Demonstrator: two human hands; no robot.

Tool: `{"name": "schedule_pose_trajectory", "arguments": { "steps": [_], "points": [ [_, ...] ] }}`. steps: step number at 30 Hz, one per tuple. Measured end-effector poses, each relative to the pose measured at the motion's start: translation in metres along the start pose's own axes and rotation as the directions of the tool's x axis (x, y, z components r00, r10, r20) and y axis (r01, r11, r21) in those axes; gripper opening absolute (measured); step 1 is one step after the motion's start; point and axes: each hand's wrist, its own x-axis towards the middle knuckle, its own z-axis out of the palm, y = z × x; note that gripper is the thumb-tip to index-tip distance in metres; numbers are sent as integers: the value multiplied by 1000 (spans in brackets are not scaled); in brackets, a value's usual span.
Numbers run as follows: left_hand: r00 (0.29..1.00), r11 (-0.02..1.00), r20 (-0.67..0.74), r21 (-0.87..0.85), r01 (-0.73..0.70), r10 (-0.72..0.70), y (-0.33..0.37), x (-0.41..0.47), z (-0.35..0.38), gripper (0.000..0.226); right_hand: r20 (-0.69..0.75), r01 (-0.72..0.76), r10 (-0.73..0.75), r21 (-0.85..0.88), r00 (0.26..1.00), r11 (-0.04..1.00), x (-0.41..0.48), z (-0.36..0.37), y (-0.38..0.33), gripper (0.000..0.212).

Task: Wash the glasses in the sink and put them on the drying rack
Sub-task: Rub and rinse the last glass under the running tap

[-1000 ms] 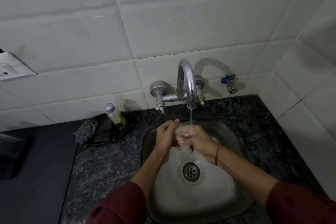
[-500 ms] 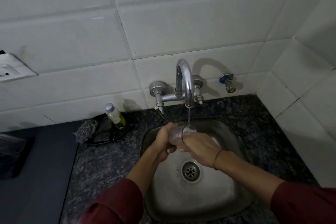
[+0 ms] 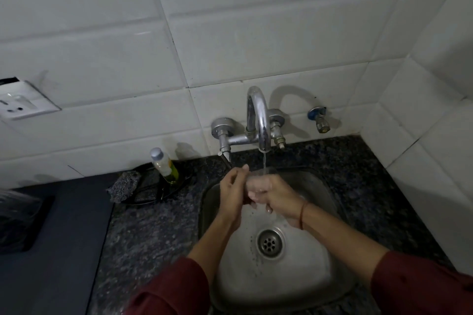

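Head camera looked down on two dark red sleeves (image 3: 174,286) at the near edge, and past them on the steel sink (image 3: 204,212) with its drain (image 3: 270,241). Above the drain the two hands met under the running water (image 3: 264,161). The right hand (image 3: 277,194) had its fingers curled round the glass (image 3: 258,180) and gripped it. The left hand (image 3: 231,194) lay against the side of the glass with its fingers almost straight, pointing up and away, so it pressed and did not clasp. Half a second before, the glass had lain more sideways across the hands and the left hand had been wrapped round its end; now the left fingers had slid up along it. This looked like a rubbing stroke, so the washing was probably in the middle, not finished, and no drying rack was in view. The glass was clear and faint, but its long axis seemed nearer to upright, leaning away, with the mouth toward the tap (image 3: 258,115). Farther to the left, a small bottle (image 3: 163,165) and a scrubber (image 3: 125,184) stood on the dark counter by the tiled wall.
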Motion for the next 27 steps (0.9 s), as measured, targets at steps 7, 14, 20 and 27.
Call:
{"name": "schedule_pose_trajectory", "arguments": {
  "steps": [7,14,20,27],
  "points": [
    [924,934,140,82,347,-355,3,4,-15,39,144,71,-9,-430,989,900,1,-6,-6,19],
    [992,989,-58,95,116,-111,10,3,-8,53,89,-58,52,68,995,996,-1,1,-5,18],
    [978,983,-163,112,148,-128,16,4,1,47,-31,-135,187,581,982,803,0,2,-8,23],
    [948,963,-202,62,261,-244,7,6,1,38,-487,-111,343,445,803,889,-10,-1,14,47]
  ]
}}
